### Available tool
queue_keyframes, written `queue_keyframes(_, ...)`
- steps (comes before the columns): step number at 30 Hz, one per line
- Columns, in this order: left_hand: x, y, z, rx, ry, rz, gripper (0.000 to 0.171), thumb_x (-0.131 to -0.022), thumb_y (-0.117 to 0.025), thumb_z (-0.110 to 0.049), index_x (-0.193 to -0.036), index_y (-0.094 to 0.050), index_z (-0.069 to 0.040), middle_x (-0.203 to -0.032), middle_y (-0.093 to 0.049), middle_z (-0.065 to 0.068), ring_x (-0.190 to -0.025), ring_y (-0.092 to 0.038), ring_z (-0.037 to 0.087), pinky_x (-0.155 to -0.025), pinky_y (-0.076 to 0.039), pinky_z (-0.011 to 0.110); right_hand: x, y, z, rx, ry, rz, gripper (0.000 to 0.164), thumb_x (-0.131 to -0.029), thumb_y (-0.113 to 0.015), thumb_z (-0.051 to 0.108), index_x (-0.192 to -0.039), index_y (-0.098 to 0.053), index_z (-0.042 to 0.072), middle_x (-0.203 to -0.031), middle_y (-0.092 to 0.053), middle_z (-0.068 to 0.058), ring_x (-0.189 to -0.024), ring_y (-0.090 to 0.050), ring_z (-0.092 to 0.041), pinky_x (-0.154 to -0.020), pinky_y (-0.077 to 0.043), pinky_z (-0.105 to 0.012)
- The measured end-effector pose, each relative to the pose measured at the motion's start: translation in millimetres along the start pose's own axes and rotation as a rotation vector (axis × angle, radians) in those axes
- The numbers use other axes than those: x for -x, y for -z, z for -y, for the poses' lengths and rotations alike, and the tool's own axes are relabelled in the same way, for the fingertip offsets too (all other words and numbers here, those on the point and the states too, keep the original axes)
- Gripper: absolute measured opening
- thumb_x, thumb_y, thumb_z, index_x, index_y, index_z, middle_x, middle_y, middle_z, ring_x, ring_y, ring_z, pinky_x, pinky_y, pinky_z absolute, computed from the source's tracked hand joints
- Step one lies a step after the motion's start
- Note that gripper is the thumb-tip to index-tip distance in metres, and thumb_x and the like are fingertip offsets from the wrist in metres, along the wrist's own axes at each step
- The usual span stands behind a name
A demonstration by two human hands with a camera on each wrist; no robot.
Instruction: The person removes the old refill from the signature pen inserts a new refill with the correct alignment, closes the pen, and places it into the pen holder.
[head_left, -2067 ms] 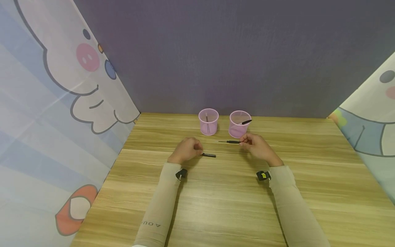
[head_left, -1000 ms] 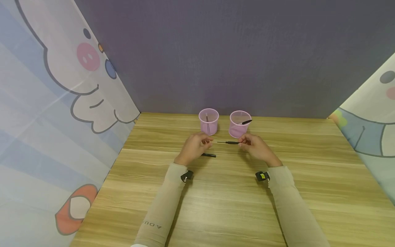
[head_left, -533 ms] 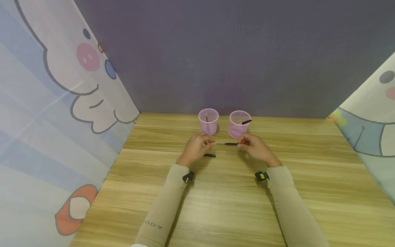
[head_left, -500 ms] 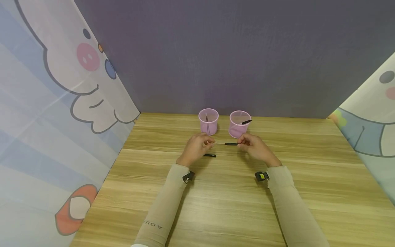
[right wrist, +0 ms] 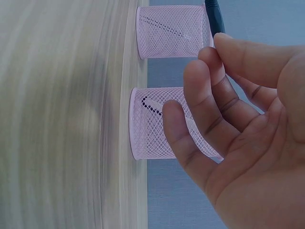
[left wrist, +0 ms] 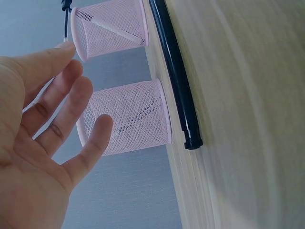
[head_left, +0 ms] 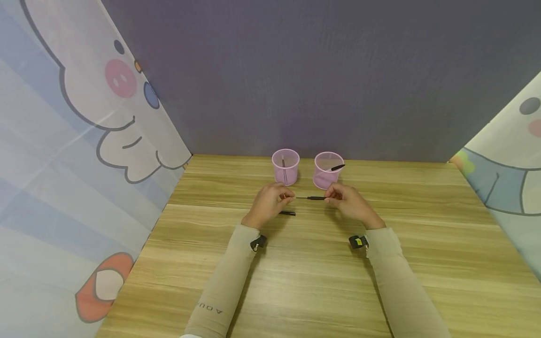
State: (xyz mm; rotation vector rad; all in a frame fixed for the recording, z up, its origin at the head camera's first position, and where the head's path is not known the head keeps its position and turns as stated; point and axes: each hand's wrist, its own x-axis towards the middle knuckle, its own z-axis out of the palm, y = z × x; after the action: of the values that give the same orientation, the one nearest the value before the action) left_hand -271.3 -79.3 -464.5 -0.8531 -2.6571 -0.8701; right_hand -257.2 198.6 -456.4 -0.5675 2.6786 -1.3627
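Note:
My right hand (head_left: 348,202) pinches the black front section of a pen (head_left: 316,198) between thumb and fingertips, held level above the table. Its thin refill (head_left: 301,197) sticks out leftward, and my left hand (head_left: 266,202) pinches the far end of it with thumb and index finger. In the left wrist view the refill (left wrist: 66,26) looks dark near the black section and pale at the fingertips; the other fingers are spread. A black pen barrel (left wrist: 176,71) lies on the table below the left hand, partly hidden by it in the head view.
Two pink mesh cups stand behind the hands. In the left cup (head_left: 280,176) are thin dark sticks; the right cup (head_left: 324,180) holds a pen (head_left: 338,167) with a black end leaning over the rim. A grey panel (head_left: 296,84) rises behind the wooden table (head_left: 304,281).
My left hand has left the barrel on the table, moved up and right, and taken the refill's end. The right hand has shifted slightly left and down with the pen section.

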Motion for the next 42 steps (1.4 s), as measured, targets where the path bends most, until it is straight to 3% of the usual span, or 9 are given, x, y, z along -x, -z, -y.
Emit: queue_keyframes(42, 1.8, 1.0, 1.3, 0.014, -0.029, -0.023, 0.005, -0.088, -0.076, -0.004, -0.091, -0.078, -0.009, -0.09, -0.075, 0.002, -0.081, -0.068, 0.013, -0.076, -0.057, 0.025, -0.6, -0.6, -5.5, -0.011, -0.001, -0.004, 0.004, -0.098, -0.067, 0.009, -0.1, -0.065, 0.006, -0.09, -0.067, -0.013, -0.083, -0.059, -0.021, -0.073, -0.049, -0.028)
